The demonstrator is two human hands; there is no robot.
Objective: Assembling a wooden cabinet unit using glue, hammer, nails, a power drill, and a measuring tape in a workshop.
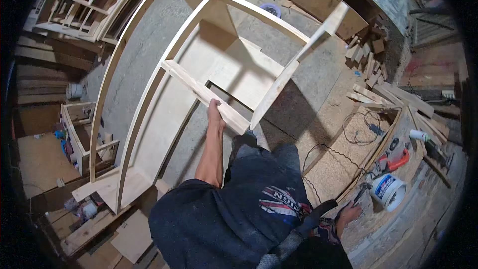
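Observation:
My left hand (214, 112) is closed round a pale wooden rail (199, 88), its fingers curled over the upper edge. This rail crosses a large wooden frame (172, 45) with curved sides and thin panels, standing on the floor in front of me. An upright board (276, 92) meets the rail's near right end. Down at the right, my right hand (349, 212) is at a dark hand tool (359, 195), fingers closed about its handle. The tool's exact kind is hard to make out. It lies close to a white bucket (389, 192) with small pieces inside.
Right of my legs, a shallow sawdust-covered bay (331, 167) holds a looping black cord (343, 150). A red-and-black power tool (396, 162) lies beyond the bucket. Wood offcuts (371, 57) are heaped at the far right. A small wooden frame (82, 134) stands at left.

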